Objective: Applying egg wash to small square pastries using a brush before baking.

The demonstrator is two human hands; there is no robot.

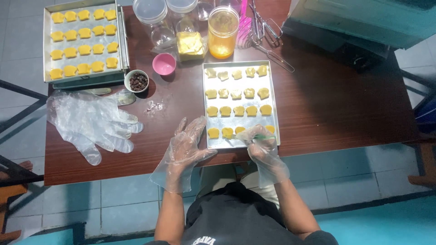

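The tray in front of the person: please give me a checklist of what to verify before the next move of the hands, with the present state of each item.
1. Left hand steadies the near tray at its left edge: ok, it lies flat there, in a clear plastic glove.
2. Right hand grips the thin green tool: ok, fingers closed on it.
3. Tool tip reaches a dough piece in the nearest row: cannot tell, the glove hides it.
4. Near tray lies fully on the table: ok, though close to the front edge.
5. Jar of yellow liquid within reach: ok, just behind the tray.
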